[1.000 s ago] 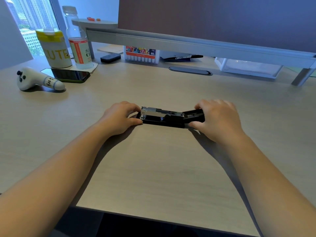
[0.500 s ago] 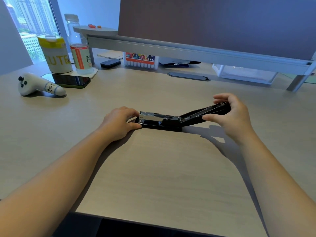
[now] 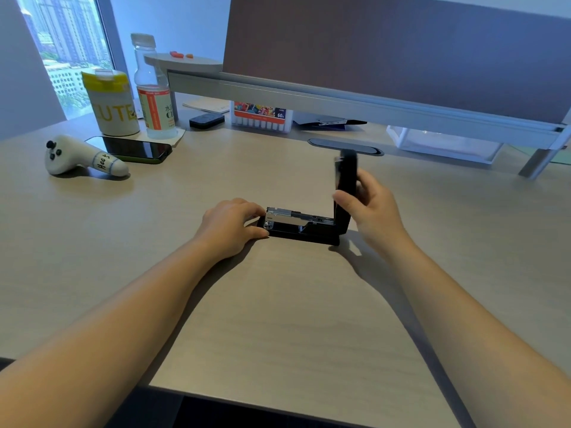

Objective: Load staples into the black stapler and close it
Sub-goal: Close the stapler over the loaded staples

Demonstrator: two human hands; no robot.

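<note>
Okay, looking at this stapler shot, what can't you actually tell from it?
- Whether staples already sit in the metal channel: head view, too small and glary.
- Front tip of the black stapler: covered by the left hand.
- The raised lid: motion-blurred at its top, its back hidden by the right hand.
- A supply of staples: none can be made out on the desk.
</note>
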